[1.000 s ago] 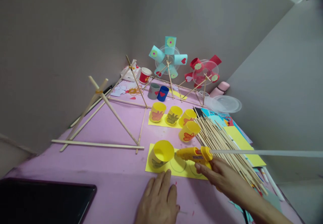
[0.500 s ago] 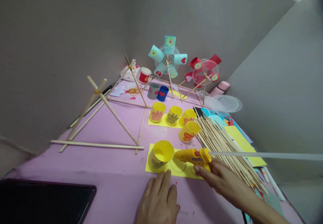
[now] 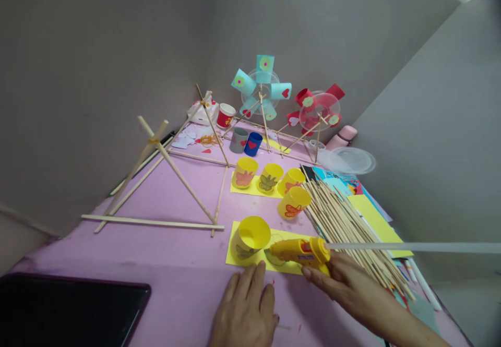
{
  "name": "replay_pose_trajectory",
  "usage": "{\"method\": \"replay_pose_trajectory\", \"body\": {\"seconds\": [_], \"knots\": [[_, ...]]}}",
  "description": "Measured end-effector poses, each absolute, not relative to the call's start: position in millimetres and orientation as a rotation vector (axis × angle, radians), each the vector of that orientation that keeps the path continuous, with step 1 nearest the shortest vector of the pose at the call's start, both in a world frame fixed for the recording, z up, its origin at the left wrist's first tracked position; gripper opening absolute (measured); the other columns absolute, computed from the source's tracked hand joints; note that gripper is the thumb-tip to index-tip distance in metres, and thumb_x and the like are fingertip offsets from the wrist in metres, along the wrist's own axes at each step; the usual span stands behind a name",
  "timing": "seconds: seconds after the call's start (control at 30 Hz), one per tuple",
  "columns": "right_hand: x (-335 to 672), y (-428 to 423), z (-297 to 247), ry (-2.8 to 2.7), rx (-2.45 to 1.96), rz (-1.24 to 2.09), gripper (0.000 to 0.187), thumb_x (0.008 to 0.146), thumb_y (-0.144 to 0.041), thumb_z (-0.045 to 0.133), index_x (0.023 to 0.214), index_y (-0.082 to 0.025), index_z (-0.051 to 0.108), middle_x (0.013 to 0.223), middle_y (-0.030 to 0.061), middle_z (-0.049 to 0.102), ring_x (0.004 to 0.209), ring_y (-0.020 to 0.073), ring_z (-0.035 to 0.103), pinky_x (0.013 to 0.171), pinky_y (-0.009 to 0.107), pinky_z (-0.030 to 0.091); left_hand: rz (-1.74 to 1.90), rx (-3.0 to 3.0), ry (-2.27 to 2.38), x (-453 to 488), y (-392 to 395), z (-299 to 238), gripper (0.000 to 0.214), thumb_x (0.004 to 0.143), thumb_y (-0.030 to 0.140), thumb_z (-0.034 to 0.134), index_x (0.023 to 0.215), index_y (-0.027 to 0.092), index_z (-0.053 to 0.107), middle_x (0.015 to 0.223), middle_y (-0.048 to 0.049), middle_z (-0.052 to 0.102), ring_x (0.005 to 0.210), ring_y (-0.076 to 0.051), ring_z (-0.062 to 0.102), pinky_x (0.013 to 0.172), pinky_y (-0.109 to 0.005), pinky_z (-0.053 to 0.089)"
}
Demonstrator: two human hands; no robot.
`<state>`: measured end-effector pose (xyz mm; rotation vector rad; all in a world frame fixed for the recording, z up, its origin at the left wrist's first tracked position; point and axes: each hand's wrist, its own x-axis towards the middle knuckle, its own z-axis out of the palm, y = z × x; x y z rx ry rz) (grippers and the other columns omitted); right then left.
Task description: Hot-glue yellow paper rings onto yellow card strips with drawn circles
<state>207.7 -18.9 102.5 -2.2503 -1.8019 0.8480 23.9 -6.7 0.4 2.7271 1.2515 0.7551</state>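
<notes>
We see our two hands bare, with nothing worn on fingers or wrists. Our left hand (image 3: 245,310) shows its back, the knuckles and the long fingers plain, and the lower edge of the view cuts it off at the wrist. Our right hand (image 3: 340,280) runs on into a bare forearm (image 3: 395,318), uncovered as far as the lower right corner. The nails that show look short.

Right hand (image 3: 346,284) around yellow glue gun (image 3: 299,250), nozzle beside yellow cup (image 3: 250,236)
</notes>
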Motion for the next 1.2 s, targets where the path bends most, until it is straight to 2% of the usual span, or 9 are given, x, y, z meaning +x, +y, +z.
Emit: {"method": "replay_pose_trajectory", "body": {"seconds": [0.07,0.13,0.43,0.67,0.97,1.2], "knots": [[208,-19,104,-1.802,-2.196,0.883,0.036,0.086,-0.05,0.042,0.091,-0.02,0.062,0.088,0.0067,0.065,0.084,0.0244,0.058,0.077,0.034,0.042,0.771,2.7,1.27,24,-7,1,0.032,0.063,0.033,0.078,0.092,0.025,0.067,0.116,-0.0042,0.068,0.102,-0.022,0.063,0.09,-0.035,0.048],[208,-19,103,-1.802,-2.194,0.884,0.038,0.086,-0.049,0.041,0.095,-0.02,0.063,0.093,0.0082,0.066,0.088,0.0255,0.058,0.08,0.035,0.042,0.77,2.691,1.277,24,-7,1,0.031,0.063,0.034,0.078,0.091,0.025,0.067,0.116,-0.0036,0.068,0.102,-0.021,0.063,0.09,-0.034,0.048],[208,-23,105,-1.898,-2.259,0.784,0.04,0.085,-0.047,0.037,0.082,-0.019,0.066,0.084,0.0087,0.069,0.079,0.0253,0.061,0.073,0.035,0.046,0.761,2.71,1.267,24,-7,0,0.029,0.067,0.034,0.075,0.093,0.025,0.067,0.117,-0.0047,0.067,0.103,-0.022,0.062,0.09,-0.036,0.048],[210,-28,106,-1.914,-2.196,0.751,0.035,0.085,-0.044,0.041,0.086,-0.021,0.067,0.087,0.0073,0.071,0.082,0.0242,0.063,0.076,0.031,0.048,0.745,2.726,1.262,23,-8,1,0.03,0.068,0.031,0.074,0.096,0.024,0.065,0.117,-0.004,0.067,0.106,-0.021,0.06,0.091,-0.035,0.045],[217,-34,105,-1.911,-2.255,0.743,0.035,0.085,-0.047,0.043,0.091,-0.023,0.068,0.085,0.0056,0.07,0.08,0.0237,0.063,0.077,0.033,0.049,0.727,2.691,1.266,23,-7,1,0.028,0.069,0.034,0.074,0.094,0.025,0.066,0.118,-0.0036,0.066,0.105,-0.021,0.06,0.091,-0.036,0.046],[221,-39,106,-1.899,-2.244,0.696,0.036,0.085,-0.047,0.042,0.081,-0.023,0.068,0.081,0.0056,0.072,0.076,0.0248,0.065,0.07,0.032,0.05,0.622,2.858,1.159,21,-6,-8,0.023,0.081,0.032,0.059,0.102,0.022,0.063,0.125,-0.0081,0.061,0.111,-0.024,0.056,0.091,-0.041,0.045]]}}
